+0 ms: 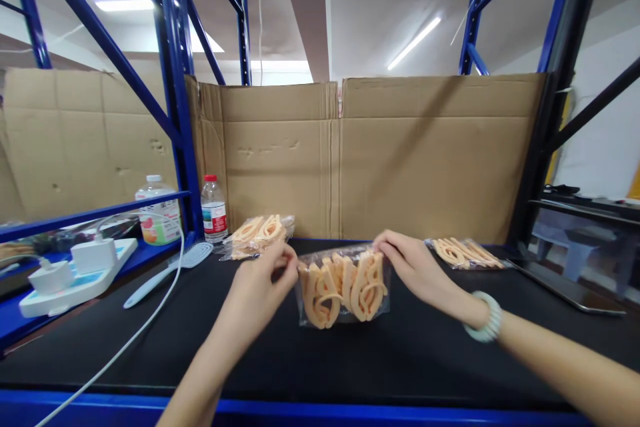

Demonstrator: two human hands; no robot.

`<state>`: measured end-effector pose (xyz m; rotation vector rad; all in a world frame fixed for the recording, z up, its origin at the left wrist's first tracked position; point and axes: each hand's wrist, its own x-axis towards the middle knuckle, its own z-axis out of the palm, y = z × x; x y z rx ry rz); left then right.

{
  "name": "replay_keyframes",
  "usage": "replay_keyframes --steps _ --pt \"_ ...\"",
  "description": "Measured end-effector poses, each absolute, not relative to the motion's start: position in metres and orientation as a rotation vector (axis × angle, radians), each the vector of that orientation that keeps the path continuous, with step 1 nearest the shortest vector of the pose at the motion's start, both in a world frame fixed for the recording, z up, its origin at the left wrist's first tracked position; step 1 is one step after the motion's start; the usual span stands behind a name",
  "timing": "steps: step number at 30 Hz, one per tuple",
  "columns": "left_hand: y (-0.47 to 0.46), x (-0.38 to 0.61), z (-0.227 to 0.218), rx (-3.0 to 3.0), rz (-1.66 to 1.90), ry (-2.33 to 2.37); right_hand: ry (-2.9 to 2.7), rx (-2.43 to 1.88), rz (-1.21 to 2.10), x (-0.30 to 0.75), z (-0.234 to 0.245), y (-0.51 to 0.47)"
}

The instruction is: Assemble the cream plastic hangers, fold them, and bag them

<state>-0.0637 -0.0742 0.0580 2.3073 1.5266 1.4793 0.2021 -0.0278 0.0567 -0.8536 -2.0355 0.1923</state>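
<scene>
A clear plastic bag (345,287) full of peach-coloured, looped flat pieces is held up over the black mat, its contents showing through the film. My left hand (267,277) pinches its upper left corner between thumb and fingers. At the upper right corner, my right hand (407,263) grips the bag's edge; a pale beaded bracelet (487,317) circles that wrist. Behind my left hand lies another bag of similar pieces (260,233). A further bag of such pieces (465,253) rests flat beyond my right forearm.
On the left are a pale blue hairbrush (173,272), a white cable (150,320), a power strip (80,277) with plugs, and two bottles, one red-capped (214,210). A dark flat tablet-like object (565,287) lies right. Cardboard (430,160) and blue posts stand behind.
</scene>
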Motion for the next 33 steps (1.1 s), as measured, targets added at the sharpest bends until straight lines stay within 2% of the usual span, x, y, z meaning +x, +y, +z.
replay_keyframes --steps 4,7,10,17,21,25,33 --pt "-0.027 -0.095 0.077 1.831 1.574 1.508 -1.88 -0.863 0.409 0.15 0.065 0.03" --pt "0.001 -0.109 0.069 1.327 1.602 1.391 -1.6 -0.884 0.805 0.105 0.057 0.065" --pt "0.017 -0.114 0.051 1.111 1.472 1.359 -1.491 -0.924 0.939 0.071 0.046 0.086" --pt "0.016 -0.116 0.028 0.928 1.352 1.137 -1.303 -0.899 1.052 0.071 0.031 0.098" --pt "0.017 -0.113 0.028 0.811 1.469 1.14 -1.273 -0.864 1.107 0.074 0.039 0.097" --pt "0.027 -0.124 0.047 0.922 1.668 1.206 -1.27 -0.79 1.111 0.058 0.058 0.099" --pt "0.083 -0.182 0.113 0.96 1.948 1.415 -1.443 -0.682 1.067 -0.019 0.102 0.142"
